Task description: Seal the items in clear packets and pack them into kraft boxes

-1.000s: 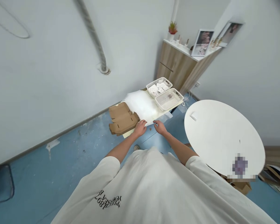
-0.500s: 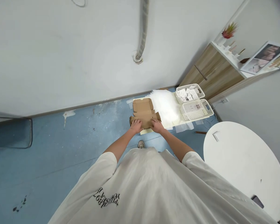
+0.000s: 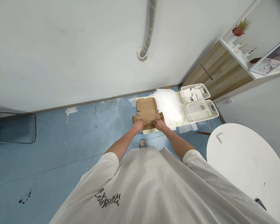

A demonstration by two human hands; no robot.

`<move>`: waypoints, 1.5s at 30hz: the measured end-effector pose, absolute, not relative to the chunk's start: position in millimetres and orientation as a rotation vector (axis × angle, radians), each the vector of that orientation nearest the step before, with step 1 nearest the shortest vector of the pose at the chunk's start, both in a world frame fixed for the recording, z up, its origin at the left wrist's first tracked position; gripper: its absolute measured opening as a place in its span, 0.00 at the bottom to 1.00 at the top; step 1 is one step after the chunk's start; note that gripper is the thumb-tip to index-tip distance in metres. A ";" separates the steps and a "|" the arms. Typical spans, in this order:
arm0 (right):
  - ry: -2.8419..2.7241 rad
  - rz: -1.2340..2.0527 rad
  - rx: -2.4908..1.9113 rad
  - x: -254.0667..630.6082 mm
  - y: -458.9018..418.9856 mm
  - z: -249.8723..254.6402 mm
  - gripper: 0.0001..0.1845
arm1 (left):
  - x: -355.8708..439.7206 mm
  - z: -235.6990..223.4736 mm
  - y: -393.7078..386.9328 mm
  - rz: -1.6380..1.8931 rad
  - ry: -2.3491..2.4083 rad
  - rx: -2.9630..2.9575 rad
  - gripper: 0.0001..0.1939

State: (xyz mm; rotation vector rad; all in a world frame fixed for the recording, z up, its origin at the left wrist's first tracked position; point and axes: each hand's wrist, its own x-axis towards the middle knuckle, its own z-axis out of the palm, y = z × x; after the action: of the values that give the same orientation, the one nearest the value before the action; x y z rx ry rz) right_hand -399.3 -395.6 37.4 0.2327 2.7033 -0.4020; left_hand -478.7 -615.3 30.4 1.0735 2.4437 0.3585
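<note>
A brown cardboard box (image 3: pixel 146 105), partly folded, lies with its lid panel spread toward the wall and its near part bent up. My left hand (image 3: pixel 138 125) grips the near left corner of the cardboard, fingers curled over the edge. At the near right corner my right hand (image 3: pixel 160 124) holds it the same way, with the fingertips on the inner side. Both thumbs are hidden. Under the box is a pale yellow sheet (image 3: pixel 151 131), and a bright white surface (image 3: pixel 169 105) spreads to its right.
Two white plastic baskets stand to the right: the far basket (image 3: pixel 182 97) holds small white packets, the near basket (image 3: pixel 202 119) a clear bag. A round white table (image 3: pixel 245 161) is at my right, a wooden cabinet (image 3: pixel 226 65) behind. A metal frame (image 3: pixel 35 129) stands at the left.
The near side of the cardboard is folded up more, and its side flaps stand closer in. Both hands stay on the corners. The view has shifted slightly left.
</note>
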 end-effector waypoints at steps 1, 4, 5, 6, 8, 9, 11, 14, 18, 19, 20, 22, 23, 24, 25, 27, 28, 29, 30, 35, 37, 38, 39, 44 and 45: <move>2.720 -0.382 0.234 -398.8 -397.7 36.8 0.18 | -476.1 31.0 -615.4 0.339 2.444 1.096 0.18; 2.785 -0.311 0.211 -394.5 -405.5 34.4 0.19 | -468.7 31.6 -615.3 0.284 2.447 1.152 0.16; 2.804 -0.283 0.196 -392.4 -408.2 33.7 0.19 | -467.0 31.9 -614.9 0.265 2.451 1.164 0.17; 2.819 -0.258 0.180 -390.4 -410.7 33.3 0.20 | -465.9 32.5 -614.3 0.245 2.457 1.169 0.17; 2.829 -0.235 0.155 -386.9 -414.1 33.6 0.20 | -465.5 35.6 -612.4 0.207 2.461 1.146 0.18; 2.827 -0.234 0.148 -385.6 -414.8 34.3 0.20 | -465.9 38.2 -611.3 0.192 2.460 1.127 0.17; 2.820 -0.233 0.148 -384.0 -414.0 36.5 0.22 | -467.3 45.3 -609.5 0.176 2.455 1.112 0.17; 2.825 -0.213 0.149 -383.5 -408.7 41.1 0.25 | -468.9 58.7 -608.1 0.169 2.459 1.187 0.17; 2.855 -0.226 0.142 -382.5 -401.2 46.8 0.23 | -470.1 81.0 -605.9 0.164 2.495 1.336 0.15; 2.858 -0.254 0.150 -381.8 -400.0 48.1 0.23 | -470.3 87.6 -604.8 0.155 2.507 1.369 0.15; 2.858 -0.290 0.159 -381.0 -398.9 49.6 0.23 | -470.4 94.3 -603.5 0.144 2.515 1.398 0.15; 2.864 -0.358 0.175 -378.9 -396.8 53.4 0.23 | -470.4 108.0 -600.6 0.131 2.520 1.435 0.17; 2.875 -0.376 0.176 -377.8 -395.5 56.0 0.23 | -470.4 114.4 -599.0 0.137 2.527 1.441 0.18; 2.891 -0.381 0.172 -376.9 -393.8 59.2 0.23 | -470.4 120.4 -597.5 0.150 2.538 1.442 0.19; 2.910 -0.376 0.168 -376.1 -391.6 63.1 0.24 | -470.5 125.8 -596.0 0.169 2.552 1.443 0.20; 2.950 -0.361 0.163 -375.4 -385.5 72.9 0.25 | -470.9 135.4 -592.6 0.212 2.582 1.463 0.21; 2.972 -0.359 0.163 -375.2 -381.7 78.7 0.26 | -471.1 139.8 -590.4 0.237 2.598 1.481 0.22; 2.997 -0.361 0.166 -375.0 -377.3 84.9 0.26 | -471.1 144.3 -587.7 0.265 2.612 1.502 0.22; 3.026 -0.366 0.169 -374.5 -372.3 91.6 0.27 | -470.9 149.1 -584.4 0.298 2.624 1.520 0.22; 3.184 -0.396 0.220 -359.6 -338.3 130.4 0.28 | -458.6 181.1 -555.3 0.520 2.654 1.614 0.25; 3.229 -0.396 0.271 -344.1 -320.5 148.3 0.29 | -447.3 196.4 -537.7 0.590 2.640 1.701 0.25; 3.245 -0.386 0.315 -333.9 -311.0 157.6 0.29 | -440.5 203.9 -527.7 0.616 2.630 1.752 0.25; 3.257 -0.370 0.356 -322.0 -301.1 166.9 0.30 | -432.9 211.1 -516.9 0.641 2.617 1.806 0.26; 3.308 -0.250 0.565 -238.2 -249.9 208.1 0.30 | -382.9 238.5 -450.3 0.820 2.498 2.068 0.24; 3.309 -0.218 0.618 -216.9 -240.0 213.7 0.30 | -370.0 241.9 -435.2 0.851 2.458 2.119 0.23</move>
State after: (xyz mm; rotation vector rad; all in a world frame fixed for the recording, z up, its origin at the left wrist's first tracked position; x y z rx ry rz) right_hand -216.9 -240.0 213.7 0.6183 3.3094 -0.2177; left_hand -370.0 -435.2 241.9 2.1194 2.4578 0.8512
